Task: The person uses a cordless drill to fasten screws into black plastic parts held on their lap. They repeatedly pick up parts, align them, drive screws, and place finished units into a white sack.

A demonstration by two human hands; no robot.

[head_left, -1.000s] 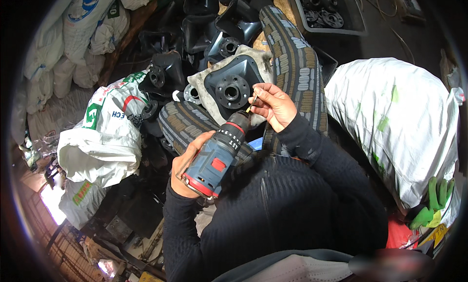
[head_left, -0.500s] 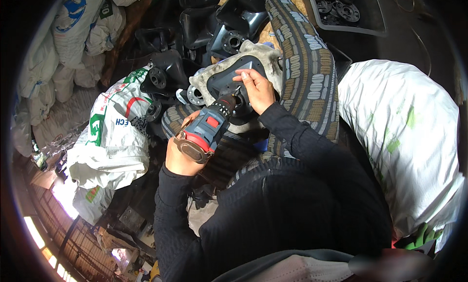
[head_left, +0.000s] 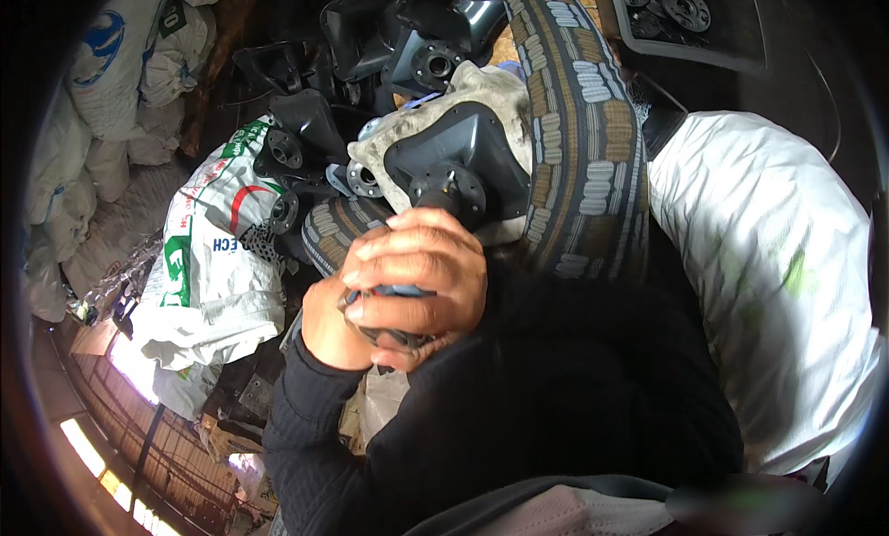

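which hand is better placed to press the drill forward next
Probably the right hand: it wraps over the drill from above, while the left hand sits at the drill's left side, its grip partly hidden.

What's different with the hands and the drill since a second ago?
The right hand has left the drill's tip, where it was pinching something small, and come back toward the body to close over the drill's rear. The drill's nose has gone forward over the flange of the black part. Unchanged: the left hand grips the drill; the black part lies on pale cloth.
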